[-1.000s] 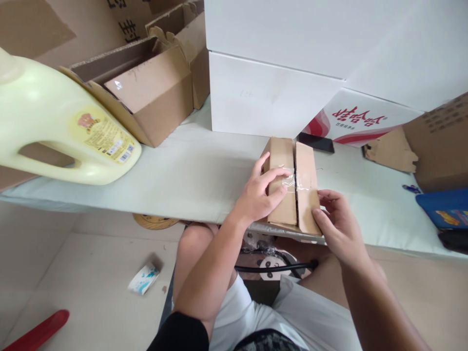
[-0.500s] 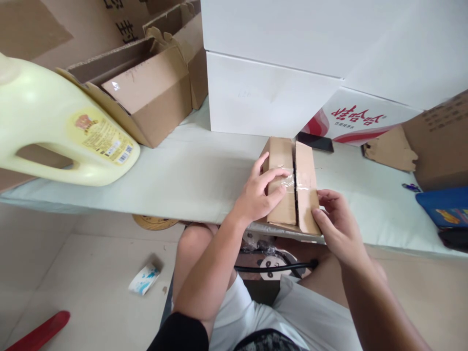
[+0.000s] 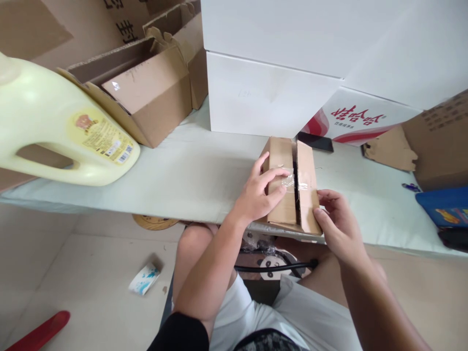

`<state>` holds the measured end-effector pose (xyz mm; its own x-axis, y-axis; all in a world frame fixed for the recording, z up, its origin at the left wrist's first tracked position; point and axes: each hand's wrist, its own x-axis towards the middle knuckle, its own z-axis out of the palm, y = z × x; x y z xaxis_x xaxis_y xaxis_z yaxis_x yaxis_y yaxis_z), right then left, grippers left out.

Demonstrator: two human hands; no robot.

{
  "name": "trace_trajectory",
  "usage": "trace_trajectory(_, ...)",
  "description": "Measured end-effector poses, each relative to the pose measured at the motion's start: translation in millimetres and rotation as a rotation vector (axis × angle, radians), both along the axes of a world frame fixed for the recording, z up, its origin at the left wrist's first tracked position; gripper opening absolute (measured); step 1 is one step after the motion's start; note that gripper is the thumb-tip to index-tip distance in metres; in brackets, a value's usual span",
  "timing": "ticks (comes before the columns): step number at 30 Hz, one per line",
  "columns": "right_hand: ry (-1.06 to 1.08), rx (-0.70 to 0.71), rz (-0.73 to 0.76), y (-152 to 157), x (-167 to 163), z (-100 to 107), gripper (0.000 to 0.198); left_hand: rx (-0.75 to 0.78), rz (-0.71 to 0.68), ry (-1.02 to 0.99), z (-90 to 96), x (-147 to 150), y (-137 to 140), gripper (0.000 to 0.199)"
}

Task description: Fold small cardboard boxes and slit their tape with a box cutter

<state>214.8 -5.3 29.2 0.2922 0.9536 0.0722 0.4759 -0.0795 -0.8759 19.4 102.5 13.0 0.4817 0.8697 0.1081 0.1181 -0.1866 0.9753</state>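
A small cardboard box (image 3: 281,156) lies near the table's front edge, its two top flaps parted by a narrow dark gap. Pieces of clear tape cling to both flaps. My left hand (image 3: 256,192) rests over the left side of the box, fingers spread, with thumb and a fingertip on the taped flap. At the lower right corner, the thumb and fingers of my right hand (image 3: 338,219) pinch the edge of the right flap (image 3: 307,165). What the box holds is hidden.
Stacked white boxes (image 3: 270,92) stand behind, with a dark phone-like object (image 3: 316,142) at their foot. To the left are a large yellow jug (image 3: 54,112) and open cardboard cartons (image 3: 161,97). A blue item (image 3: 442,207) sits at the table's right.
The right flap has lifted slightly and moved right, widening the gap between the flaps. My right hand has shifted a little with it; my left hand stays put.
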Motion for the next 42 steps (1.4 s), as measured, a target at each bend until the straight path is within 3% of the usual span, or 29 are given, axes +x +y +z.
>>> trace_trajectory(32, 0.0, 0.007, -0.071, 6.4, 1.9, -11.5, 0.02, -0.013, 0.022, -0.045, -5.1, 9.6, 2.2, 0.025)
trace_trajectory(36, 0.009, -0.03, -0.02, 5.1, 3.4, -9.2, 0.037, -0.039, 0.005, -0.054, -4.9, 8.0, 2.1, 0.026)
trace_trajectory(39, 0.085, -0.103, 0.055, 1.9, 0.5, -2.2, 0.069, -0.034, -0.025, -0.059, -2.8, 7.6, 1.0, 0.03)
trace_trajectory(42, 0.052, -0.18, 0.034, -0.9, -6.3, 7.8, 0.091, -0.034, -0.037, -0.068, -0.9, 7.2, 0.5, 0.031)
